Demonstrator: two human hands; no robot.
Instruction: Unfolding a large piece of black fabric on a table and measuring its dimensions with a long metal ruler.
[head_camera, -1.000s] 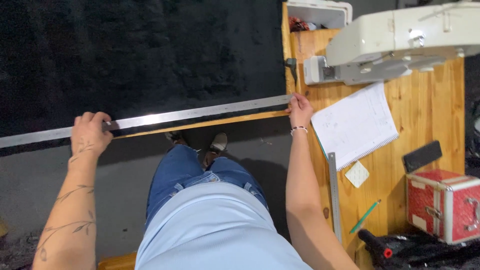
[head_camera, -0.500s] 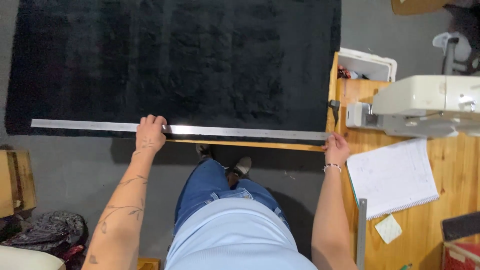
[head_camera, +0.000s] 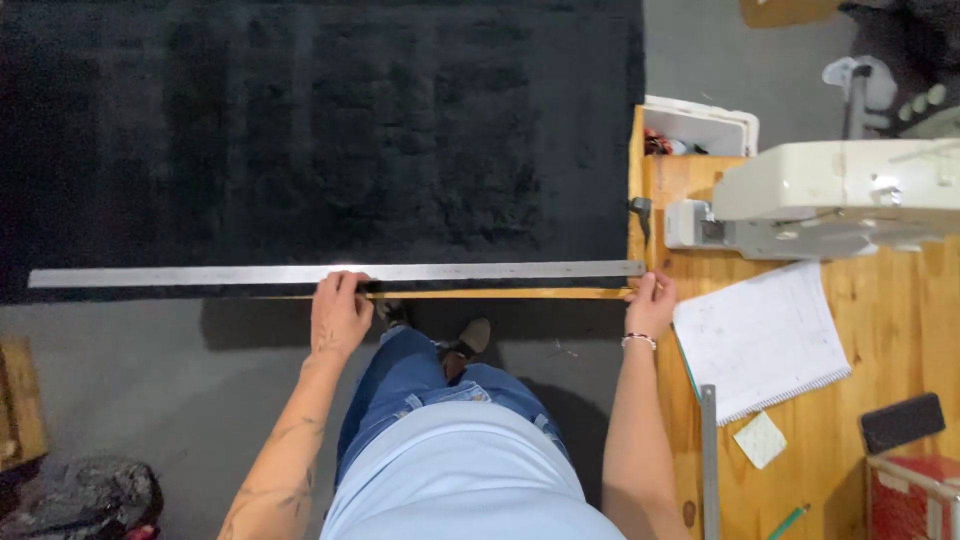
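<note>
A long metal ruler (head_camera: 200, 275) lies along the near edge of the black fabric (head_camera: 320, 130), stretching from far left to the wooden table (head_camera: 900, 320). The left hand (head_camera: 340, 312) presses flat on it about midway, fingers spread. The right hand (head_camera: 652, 302) pinches its right end against the table's edge, beside a spiral notebook (head_camera: 760, 340) and a white sewing machine (head_camera: 830, 200).

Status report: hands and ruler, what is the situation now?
Left hand pressing on ruler. Right hand at its end by table. Ruler on black fabric.
</note>
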